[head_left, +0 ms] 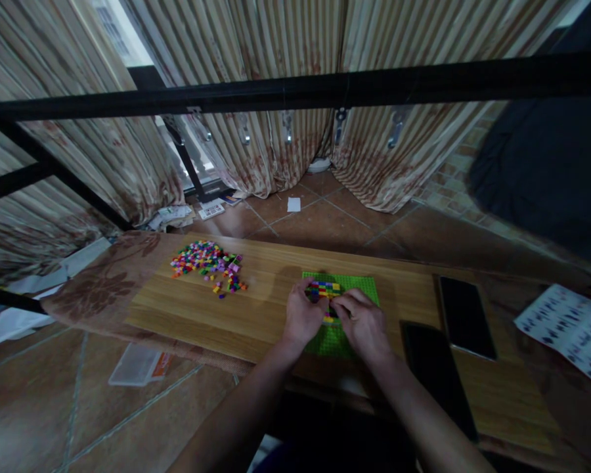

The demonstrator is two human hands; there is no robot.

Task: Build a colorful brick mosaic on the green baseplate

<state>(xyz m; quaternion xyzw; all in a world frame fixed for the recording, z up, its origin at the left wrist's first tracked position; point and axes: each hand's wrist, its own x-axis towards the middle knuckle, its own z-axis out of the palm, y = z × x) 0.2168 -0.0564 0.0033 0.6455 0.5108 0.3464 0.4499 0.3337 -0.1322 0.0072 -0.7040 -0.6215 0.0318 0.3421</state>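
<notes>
A green studded baseplate [370, 286] lies on a wooden board, with rows of small coloured building bricks [333, 287] pressed onto it in blue, red, yellow and other colours. At the left side of these bricks rests my left hand [303, 316], its thumb and forefinger apart and touching the rows. My right hand [365, 323] is closed in a pinch over the right side of the rows, fingertips low against the bricks. Whatever sits between those fingertips is too small and hidden to name. Part of the brick pattern is covered by both hands.
A heap of loose coloured bricks [201, 256] lies on the left of the wooden board [261, 263]. To the right are a black phone [466, 316] and another dark flat object [436, 371]. A printed sheet [571, 332] lies farther right. A black metal bar [295, 92] crosses ahead.
</notes>
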